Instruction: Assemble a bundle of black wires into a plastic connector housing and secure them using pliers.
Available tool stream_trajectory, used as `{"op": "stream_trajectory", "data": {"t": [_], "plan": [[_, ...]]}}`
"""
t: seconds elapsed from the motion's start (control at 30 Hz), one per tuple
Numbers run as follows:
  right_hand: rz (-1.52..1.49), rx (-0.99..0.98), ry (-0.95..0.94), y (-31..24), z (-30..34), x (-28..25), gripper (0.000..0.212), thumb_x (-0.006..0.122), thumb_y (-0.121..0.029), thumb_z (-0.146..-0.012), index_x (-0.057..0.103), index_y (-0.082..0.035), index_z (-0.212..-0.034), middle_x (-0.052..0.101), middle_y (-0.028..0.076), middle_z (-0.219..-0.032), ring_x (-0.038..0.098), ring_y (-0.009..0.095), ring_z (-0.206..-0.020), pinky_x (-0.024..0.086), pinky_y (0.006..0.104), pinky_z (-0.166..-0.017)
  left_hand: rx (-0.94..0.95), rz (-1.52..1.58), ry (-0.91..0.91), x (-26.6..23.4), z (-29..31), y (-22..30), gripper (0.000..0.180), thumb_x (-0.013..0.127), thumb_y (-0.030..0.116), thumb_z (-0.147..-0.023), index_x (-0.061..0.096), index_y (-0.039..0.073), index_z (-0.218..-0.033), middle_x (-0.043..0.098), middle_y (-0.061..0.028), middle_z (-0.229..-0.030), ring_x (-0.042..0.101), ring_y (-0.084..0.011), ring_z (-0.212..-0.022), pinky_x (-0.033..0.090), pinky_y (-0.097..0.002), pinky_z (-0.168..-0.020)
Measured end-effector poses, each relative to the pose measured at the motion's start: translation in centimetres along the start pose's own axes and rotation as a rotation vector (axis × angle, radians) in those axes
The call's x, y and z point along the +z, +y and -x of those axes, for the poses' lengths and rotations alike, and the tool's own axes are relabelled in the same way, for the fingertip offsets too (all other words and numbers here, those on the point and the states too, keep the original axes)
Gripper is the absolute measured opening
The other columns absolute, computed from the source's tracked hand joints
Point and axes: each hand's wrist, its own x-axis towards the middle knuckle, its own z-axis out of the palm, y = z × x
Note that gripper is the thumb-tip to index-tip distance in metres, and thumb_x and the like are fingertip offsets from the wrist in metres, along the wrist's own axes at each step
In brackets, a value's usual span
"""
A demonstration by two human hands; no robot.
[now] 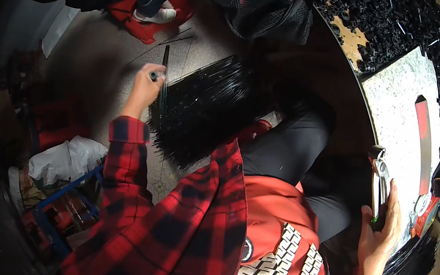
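Black rods point(208, 102) lie in a dense, glossy heap just to the right of my left hand point(148, 85), their ends fanned unevenly over the speckled floor point(190, 46). That hand is blurred, its fingers curled in around a small round-ended piece point(154, 76) that I cannot make out fully. A single dark rod point(166, 57) stands out just beyond my fingertips; whether I grip it too, I cannot tell.

My right hand point(382, 225) is well apart from the left, beside the desk point(351, 43) – thumb and fingers closed around metal pliers point(378, 179), whose head points away from me. Just beyond that hand lies a pale speckled board point(401, 90) with a long slot, and farther out many small black parts point(394, 21) cover the desk.

Beyond my left hand, another person's white shoe point(158, 14) rests on something red. Nearer to me, left of my sleeve point(130, 153), a white plastic bag point(68, 160) sits beside a blue-edged crate point(69, 189).
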Motion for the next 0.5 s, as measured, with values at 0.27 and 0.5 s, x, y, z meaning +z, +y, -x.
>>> {"op": "stream_trajectory", "data": {"t": [0.27,0.5], "plan": [[0.133,0.046,0.048,-0.2,-0.8,0.9,0.066,0.07,0.003,-0.073,0.046,-0.004,-0.134,0.057,0.015,-0.123,0.055,0.032,-0.108,0.043,0.0386,-0.092,0.105,-0.314,0.285,-0.4,-7.9,-5.8,0.021,0.072,0.013,-0.076,0.065,0.001,-0.092,0.063,-0.0173,-0.095,0.06,-0.0353,-0.092,0.047,-0.0401,-0.081],[-0.005,0.194,-0.066,-0.8,-1.1,1.4,0.065,0.065,0.01,-0.075,0.045,-0.004,-0.135,0.052,0.015,-0.132,0.052,0.026,-0.118,0.042,0.0352,-0.096,-0.1,-0.138,0.256,9.5,-2.9,-20.3,0.021,0.074,0.02,-0.075,0.067,0.004,-0.086,0.066,-0.0178,-0.092,0.063,-0.0332,-0.088,0.048,-0.0392,-0.081]]}}
